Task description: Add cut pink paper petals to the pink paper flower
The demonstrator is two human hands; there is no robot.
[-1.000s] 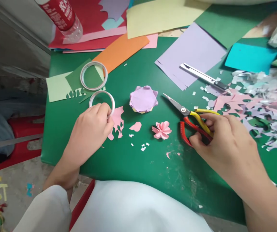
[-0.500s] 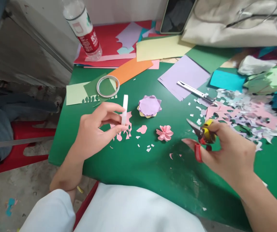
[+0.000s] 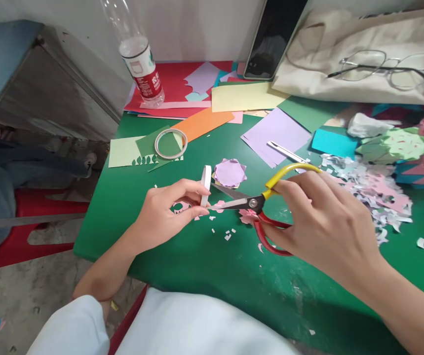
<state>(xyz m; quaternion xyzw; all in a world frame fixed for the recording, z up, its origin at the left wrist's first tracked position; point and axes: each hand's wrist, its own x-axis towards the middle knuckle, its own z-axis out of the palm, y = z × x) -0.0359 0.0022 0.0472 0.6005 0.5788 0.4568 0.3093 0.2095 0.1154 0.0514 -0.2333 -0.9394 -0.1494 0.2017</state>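
My left hand (image 3: 173, 209) pinches a narrow white tape roll (image 3: 206, 185), held upright above the green table. In my right hand (image 3: 326, 217) are scissors (image 3: 255, 203) with one yellow and one red handle. Their blades are apart and point left, with the tips close to the roll and my left fingertips. Behind the blades lies a layered purple paper flower (image 3: 230, 172). A pink paper flower (image 3: 248, 216) is partly covered by the scissors. Pink cut scraps (image 3: 181, 205) lie under my left hand.
A larger tape ring (image 3: 171, 156), a bottle (image 3: 148, 84), purple sheets (image 3: 276, 133) and a cutter knife (image 3: 288, 151) lie or stand behind. Paper scraps (image 3: 385, 192) are heaped on the right. Glasses (image 3: 389, 69) rest on a cloth bag (image 3: 308, 74).
My right hand has brought the scissors left and turned them, so the open blades are beside the tape roll. My left hand has shifted slightly right with the roll. The view has tilted up.
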